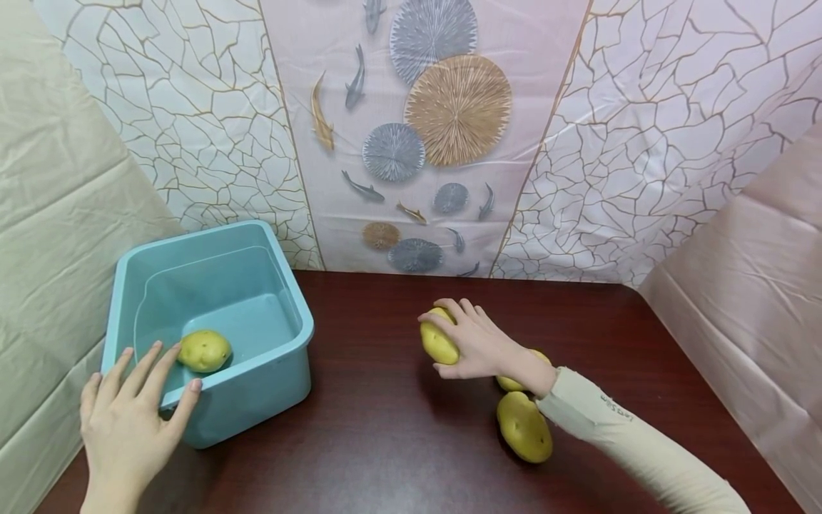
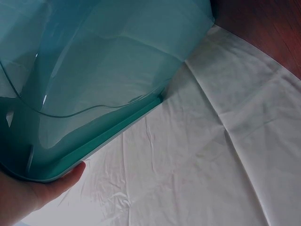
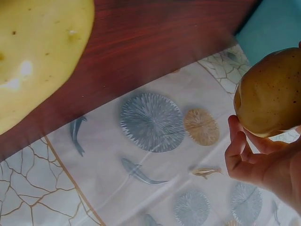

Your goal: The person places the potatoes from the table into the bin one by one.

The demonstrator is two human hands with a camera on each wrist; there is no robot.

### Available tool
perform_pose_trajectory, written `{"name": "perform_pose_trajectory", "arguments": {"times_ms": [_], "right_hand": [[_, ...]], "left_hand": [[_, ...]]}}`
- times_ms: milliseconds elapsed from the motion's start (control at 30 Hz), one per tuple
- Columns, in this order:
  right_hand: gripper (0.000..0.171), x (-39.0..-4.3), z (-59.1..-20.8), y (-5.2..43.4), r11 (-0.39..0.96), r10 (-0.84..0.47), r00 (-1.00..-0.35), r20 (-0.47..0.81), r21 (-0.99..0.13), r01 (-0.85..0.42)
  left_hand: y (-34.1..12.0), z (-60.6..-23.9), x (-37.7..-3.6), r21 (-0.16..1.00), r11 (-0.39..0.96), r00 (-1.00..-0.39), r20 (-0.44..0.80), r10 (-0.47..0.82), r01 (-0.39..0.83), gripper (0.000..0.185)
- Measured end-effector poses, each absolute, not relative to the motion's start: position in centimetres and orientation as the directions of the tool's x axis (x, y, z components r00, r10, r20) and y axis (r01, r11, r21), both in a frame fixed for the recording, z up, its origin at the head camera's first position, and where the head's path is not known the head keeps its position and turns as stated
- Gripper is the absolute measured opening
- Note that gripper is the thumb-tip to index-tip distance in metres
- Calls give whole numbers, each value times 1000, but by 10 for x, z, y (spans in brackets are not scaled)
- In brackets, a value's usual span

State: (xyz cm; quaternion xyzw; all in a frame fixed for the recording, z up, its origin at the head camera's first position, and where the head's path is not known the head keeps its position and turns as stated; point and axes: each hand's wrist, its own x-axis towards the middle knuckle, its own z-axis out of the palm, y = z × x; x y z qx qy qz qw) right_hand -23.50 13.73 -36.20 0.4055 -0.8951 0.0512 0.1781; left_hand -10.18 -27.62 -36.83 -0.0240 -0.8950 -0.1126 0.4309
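My right hand (image 1: 481, 348) grips a yellow potato (image 1: 437, 341) just above the middle of the table, with fingers and thumb around its sides. In the right wrist view that potato (image 3: 270, 96) shows close up, fingertips against its skin. Spread out at the near left rim of a light blue plastic bin (image 1: 257, 403), my left hand (image 1: 128, 417) rests with its fingers nearly straight. The left wrist view shows a digit (image 2: 68, 181) of that hand against the bin's edge. Inside the bin lies one potato (image 1: 204, 350).
Two more potatoes lie on the dark red-brown table (image 1: 379, 457) by my right wrist: a nearer one (image 1: 523, 428) and another (image 1: 510, 384) partly hidden under the forearm. Patterned cloth (image 1: 398, 214) hangs behind the table, and plain pale cloth (image 1: 738, 285) borders its sides.
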Motion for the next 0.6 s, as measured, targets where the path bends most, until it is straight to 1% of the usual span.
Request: {"name": "perform_pose_trajectory", "arguments": {"times_ms": [333,600], "right_hand": [[68,-233,-355,130,650,-712,-592,379,34,-760],[68,-232,-352,125,640,-710,-583,394,17,-768]], "left_hand": [[-277,-369,-101,188,973,-639,767,-60,135,59],[-278,-369,-102,184,973,-632,773,-55,140,62]]}}
